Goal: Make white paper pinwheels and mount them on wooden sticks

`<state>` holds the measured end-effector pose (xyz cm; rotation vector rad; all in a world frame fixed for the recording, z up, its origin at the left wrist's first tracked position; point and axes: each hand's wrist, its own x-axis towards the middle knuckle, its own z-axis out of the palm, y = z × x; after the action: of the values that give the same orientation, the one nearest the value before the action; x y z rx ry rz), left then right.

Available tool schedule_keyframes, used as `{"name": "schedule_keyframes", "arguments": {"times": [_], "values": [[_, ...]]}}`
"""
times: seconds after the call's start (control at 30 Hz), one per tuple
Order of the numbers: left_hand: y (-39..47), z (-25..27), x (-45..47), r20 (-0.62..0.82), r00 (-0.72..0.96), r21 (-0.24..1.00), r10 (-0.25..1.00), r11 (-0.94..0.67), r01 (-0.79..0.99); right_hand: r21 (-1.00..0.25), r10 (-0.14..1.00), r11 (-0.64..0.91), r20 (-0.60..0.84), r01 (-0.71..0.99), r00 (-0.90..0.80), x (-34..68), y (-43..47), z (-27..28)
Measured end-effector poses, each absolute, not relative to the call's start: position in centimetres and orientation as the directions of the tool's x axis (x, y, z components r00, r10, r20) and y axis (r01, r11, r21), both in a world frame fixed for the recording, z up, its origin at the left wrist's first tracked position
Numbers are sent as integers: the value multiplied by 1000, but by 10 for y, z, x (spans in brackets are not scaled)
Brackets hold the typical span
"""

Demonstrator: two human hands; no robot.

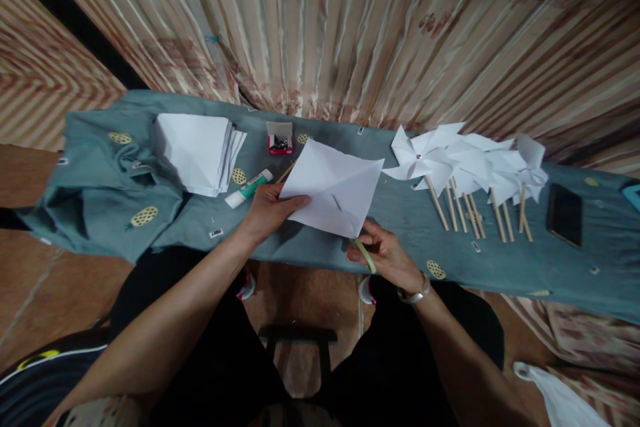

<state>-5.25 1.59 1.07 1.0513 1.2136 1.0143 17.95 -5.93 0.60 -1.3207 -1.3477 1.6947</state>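
Observation:
A creased white sheet of paper [320, 180] is raised over the cloth-covered table. My left hand [267, 210] pinches its left edge, thumb on top. In my right hand [385, 253] is a pair of scissors [365, 255] with pale green handles, my fingers wrapped round them. The scissors are at the sheet's lower right corner; a blade shows as a dark sliver over the paper, the rest is hidden by it. A green and white glue stick [249, 188] lies beside my left hand, and a thin wooden stick [287, 172] shows partly behind the sheet.
White paper sheets [193, 150] are stacked at the left. A small red box [280, 145] of metal pins stands at the back. Several paper pinwheels [470, 157] on wooden sticks lie to the right, then a dark phone [565, 215]. A curtain [330, 33] hangs behind the table [400, 233].

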Motion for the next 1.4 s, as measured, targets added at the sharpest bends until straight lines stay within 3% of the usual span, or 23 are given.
{"name": "schedule_keyframes", "arguments": {"times": [1.17, 1.4], "values": [[15, 9, -50, -228, 102, 965, 968, 239, -109, -915, 876, -388, -402, 107, -265, 180, -61, 2], [16, 7, -53, -190, 118, 979, 975, 196, -46, -926, 877, -351, -377, 137, -297, 180, -60, 2]]}}
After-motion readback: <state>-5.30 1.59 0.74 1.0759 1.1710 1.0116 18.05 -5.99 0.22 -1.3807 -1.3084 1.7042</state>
